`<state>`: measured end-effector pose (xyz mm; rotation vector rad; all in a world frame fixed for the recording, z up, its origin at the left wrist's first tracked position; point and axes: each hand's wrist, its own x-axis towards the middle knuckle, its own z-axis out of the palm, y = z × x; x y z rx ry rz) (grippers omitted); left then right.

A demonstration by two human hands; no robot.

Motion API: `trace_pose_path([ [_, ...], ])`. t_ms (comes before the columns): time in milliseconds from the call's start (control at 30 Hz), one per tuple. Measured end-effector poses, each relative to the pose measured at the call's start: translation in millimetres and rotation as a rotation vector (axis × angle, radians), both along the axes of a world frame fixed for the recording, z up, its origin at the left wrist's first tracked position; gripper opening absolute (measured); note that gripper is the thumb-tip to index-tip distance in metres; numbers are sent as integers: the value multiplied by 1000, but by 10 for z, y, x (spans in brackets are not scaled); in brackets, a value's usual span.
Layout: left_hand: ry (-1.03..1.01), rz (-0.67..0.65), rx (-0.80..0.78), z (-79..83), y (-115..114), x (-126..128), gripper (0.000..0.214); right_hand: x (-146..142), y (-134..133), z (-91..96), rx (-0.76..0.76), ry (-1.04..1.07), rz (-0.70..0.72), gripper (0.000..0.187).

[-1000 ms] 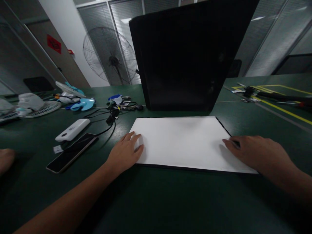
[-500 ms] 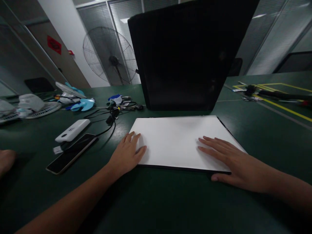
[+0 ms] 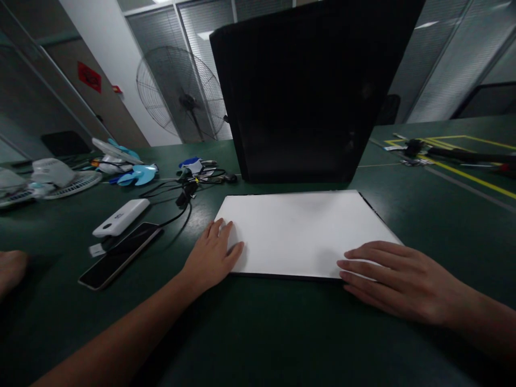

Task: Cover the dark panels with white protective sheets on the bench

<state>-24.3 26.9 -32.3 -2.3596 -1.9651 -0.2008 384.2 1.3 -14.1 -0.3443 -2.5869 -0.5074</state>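
A flat white panel (image 3: 298,231) with a thin black edge lies on the dark green table (image 3: 258,333) in front of me. My left hand (image 3: 212,258) rests palm down on its near left corner, fingers stretched out. My right hand (image 3: 397,282) lies flat over the near right corner, fingers extended and pointing left. Neither hand holds anything. Behind the panel stands a big black screen-like slab (image 3: 306,91), tilted back.
To the left lie a black phone (image 3: 119,255), a white power bank (image 3: 121,216), tangled black cables (image 3: 183,196) and blue fan parts (image 3: 137,173). A standing fan (image 3: 181,97) is behind. Another person's hand (image 3: 10,269) shows at the far left edge. Yellow tape lines (image 3: 467,180) cross the right.
My right hand has slid from the panel's right edge across its surface and back toward the near right corner. My left hand has stayed at the near left corner.
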Motion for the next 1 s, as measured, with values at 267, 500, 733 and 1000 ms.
trace_pose_path([
  [267, -24, -125, 209, 208, -65, 43, 53, 7, -110, 55, 141, 1, 58, 33],
  [500, -70, -798, 319, 396, -291, 201, 40, 76, -259, 35, 137, 48, -91, 40],
  [733, -65, -752, 544, 357, -321, 214, 25, 128, -336, 107, 67, 65, -192, 47],
  [1000, -88, -786, 635, 301, -306, 158, 14, 202, -206, 68, 55, 42, -158, 44],
])
